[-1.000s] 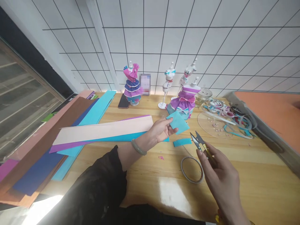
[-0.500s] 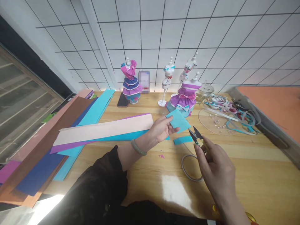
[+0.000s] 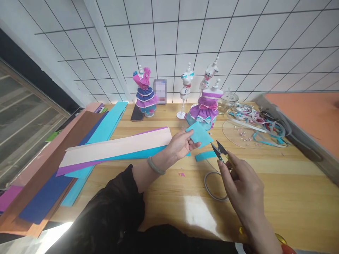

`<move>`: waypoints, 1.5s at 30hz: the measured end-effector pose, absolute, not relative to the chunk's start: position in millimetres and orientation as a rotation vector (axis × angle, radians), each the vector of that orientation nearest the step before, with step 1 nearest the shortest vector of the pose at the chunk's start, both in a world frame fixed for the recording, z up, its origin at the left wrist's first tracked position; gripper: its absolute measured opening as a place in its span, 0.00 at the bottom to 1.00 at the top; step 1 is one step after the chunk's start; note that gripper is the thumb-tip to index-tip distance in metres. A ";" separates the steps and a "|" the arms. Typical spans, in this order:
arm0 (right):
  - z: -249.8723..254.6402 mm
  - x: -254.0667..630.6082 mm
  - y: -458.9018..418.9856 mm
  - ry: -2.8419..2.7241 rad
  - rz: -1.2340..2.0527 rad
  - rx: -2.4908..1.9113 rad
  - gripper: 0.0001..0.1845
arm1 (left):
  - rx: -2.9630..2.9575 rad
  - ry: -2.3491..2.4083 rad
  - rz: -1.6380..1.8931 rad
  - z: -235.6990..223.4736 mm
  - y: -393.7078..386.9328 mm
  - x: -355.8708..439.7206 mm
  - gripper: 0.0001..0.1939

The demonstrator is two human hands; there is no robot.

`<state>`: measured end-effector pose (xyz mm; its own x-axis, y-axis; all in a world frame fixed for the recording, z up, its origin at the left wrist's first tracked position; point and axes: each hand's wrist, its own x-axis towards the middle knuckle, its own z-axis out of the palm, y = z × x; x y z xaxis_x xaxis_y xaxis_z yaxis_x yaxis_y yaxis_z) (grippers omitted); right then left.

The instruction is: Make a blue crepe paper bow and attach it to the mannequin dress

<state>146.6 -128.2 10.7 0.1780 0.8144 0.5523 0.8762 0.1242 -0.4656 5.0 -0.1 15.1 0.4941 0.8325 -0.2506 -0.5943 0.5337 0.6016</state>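
Observation:
A square of light blue paper [image 3: 200, 134] is pinched between the thumb and fingers of my left hand [image 3: 182, 144]. My right hand [image 3: 243, 183] is closed around a pair of thread snips [image 3: 221, 153], whose blades are spread apart and point at the paper's lower right corner. The blade tips look close to that corner; whether they touch it I cannot tell. Under the square, a narrow blue strip [image 3: 206, 156] lies on the table. Beside my right hand is a ring of pale ribbon or cord [image 3: 212, 190], partly hidden by the hand.
Long folded paper sheets [image 3: 113, 146] lie at the left. Behind stand mini dress forms, including one in a blue-purple dress [image 3: 145, 97] and one in a purple dress [image 3: 205, 109]. A phone [image 3: 137, 113], a glass jar [image 3: 228, 100], tangled ribbons [image 3: 267, 121] and an orange-lined tray [image 3: 302, 113] surround the workspace.
The whole view has shifted slightly. The snips' tips have stayed close to the blue square's corner, with both hands keeping their grips.

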 end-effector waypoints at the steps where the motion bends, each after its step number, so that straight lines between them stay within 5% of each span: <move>1: 10.6 146.6 -128.2 -1.623 -0.099 -1.676 0.19 | 0.478 0.564 0.902 15.1 -0.5 5.3 0.02; 45: 1.6 148.9 -127.2 -1.712 -0.252 -1.663 0.19 | 0.626 0.582 0.913 14.0 -21.8 13.8 0.07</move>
